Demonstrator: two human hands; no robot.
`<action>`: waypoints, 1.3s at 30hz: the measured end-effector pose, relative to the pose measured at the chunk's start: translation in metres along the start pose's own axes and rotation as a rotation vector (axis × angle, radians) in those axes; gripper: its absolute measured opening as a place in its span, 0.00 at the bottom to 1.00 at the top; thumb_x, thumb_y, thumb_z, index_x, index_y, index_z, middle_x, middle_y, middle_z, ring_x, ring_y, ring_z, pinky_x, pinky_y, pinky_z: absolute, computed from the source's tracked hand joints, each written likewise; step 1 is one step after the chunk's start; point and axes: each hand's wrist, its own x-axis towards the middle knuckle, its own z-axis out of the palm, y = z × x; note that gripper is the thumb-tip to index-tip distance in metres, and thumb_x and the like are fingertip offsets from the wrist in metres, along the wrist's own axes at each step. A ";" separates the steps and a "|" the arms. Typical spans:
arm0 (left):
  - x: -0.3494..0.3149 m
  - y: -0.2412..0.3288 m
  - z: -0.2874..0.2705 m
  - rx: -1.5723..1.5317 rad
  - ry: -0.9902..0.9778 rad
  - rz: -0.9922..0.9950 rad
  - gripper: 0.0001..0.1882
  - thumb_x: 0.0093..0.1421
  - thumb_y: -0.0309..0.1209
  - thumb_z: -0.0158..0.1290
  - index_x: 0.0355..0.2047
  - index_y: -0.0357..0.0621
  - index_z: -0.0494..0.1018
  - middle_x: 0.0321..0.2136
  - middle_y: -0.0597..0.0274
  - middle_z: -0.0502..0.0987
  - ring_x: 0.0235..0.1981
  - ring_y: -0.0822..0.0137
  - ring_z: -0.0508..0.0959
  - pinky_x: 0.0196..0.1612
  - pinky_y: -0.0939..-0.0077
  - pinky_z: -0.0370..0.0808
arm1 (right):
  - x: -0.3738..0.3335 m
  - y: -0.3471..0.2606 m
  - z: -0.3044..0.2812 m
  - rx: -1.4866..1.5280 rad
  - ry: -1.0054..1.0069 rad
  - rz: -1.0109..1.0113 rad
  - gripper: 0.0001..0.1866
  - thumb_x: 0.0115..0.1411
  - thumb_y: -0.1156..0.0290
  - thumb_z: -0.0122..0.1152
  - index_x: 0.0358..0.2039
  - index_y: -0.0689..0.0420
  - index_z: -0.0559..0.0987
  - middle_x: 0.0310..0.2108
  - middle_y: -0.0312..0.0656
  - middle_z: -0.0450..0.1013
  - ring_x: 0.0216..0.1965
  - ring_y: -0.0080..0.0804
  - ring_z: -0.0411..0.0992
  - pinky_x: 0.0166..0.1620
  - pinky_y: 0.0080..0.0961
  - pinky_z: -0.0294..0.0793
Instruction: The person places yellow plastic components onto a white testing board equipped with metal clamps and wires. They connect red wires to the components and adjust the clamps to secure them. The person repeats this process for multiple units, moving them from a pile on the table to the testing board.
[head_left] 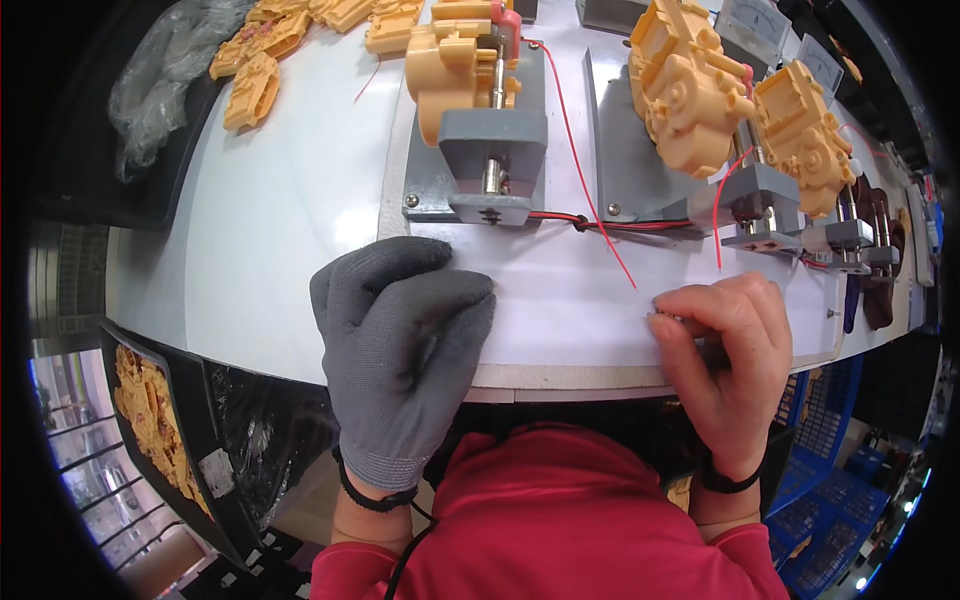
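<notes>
My left hand (400, 340), in a grey work glove, is curled closed above the front of the white table (270, 270). Its thumb and index finger come together, and nothing shows between them. My bare right hand (730, 340) pinches a tiny greyish piece at its fingertips, too small to name. Beyond the left hand, an orange plastic housing (440, 80) sits on a grey fixture (493, 150). Between my hands a thin red wire (575, 140) hangs down, its free end over the table. Another red wire (718, 215) ends just above my right hand.
Two more orange housings (690, 100) (800, 130) sit on fixtures at the right, with meters (755, 25) behind. Loose orange housings (265, 40) lie at the far left near clear plastic wrapping (165, 80). A black bin (160, 420) of orange parts stands below left; blue crates (825, 500) stand lower right.
</notes>
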 end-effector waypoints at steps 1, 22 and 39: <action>0.000 -0.001 0.000 0.002 -0.001 0.003 0.10 0.51 0.26 0.65 0.34 0.49 0.81 0.42 0.60 0.76 0.49 0.58 0.71 0.52 0.66 0.70 | 0.000 0.000 0.000 0.000 0.001 -0.002 0.14 0.44 0.76 0.75 0.31 0.50 0.80 0.22 0.30 0.69 0.24 0.28 0.67 0.30 0.28 0.59; 0.000 0.000 0.000 0.018 0.000 0.009 0.10 0.51 0.24 0.65 0.34 0.48 0.81 0.42 0.59 0.76 0.48 0.57 0.71 0.52 0.66 0.70 | 0.000 -0.001 0.000 -0.006 0.008 0.002 0.13 0.44 0.76 0.75 0.31 0.50 0.81 0.22 0.30 0.69 0.24 0.28 0.67 0.30 0.28 0.58; 0.002 0.000 -0.003 0.051 -0.032 0.060 0.09 0.54 0.25 0.63 0.36 0.46 0.81 0.43 0.58 0.76 0.49 0.58 0.71 0.53 0.66 0.69 | 0.001 0.000 0.001 0.000 0.040 -0.013 0.13 0.44 0.75 0.75 0.30 0.50 0.80 0.22 0.30 0.69 0.25 0.30 0.68 0.31 0.29 0.60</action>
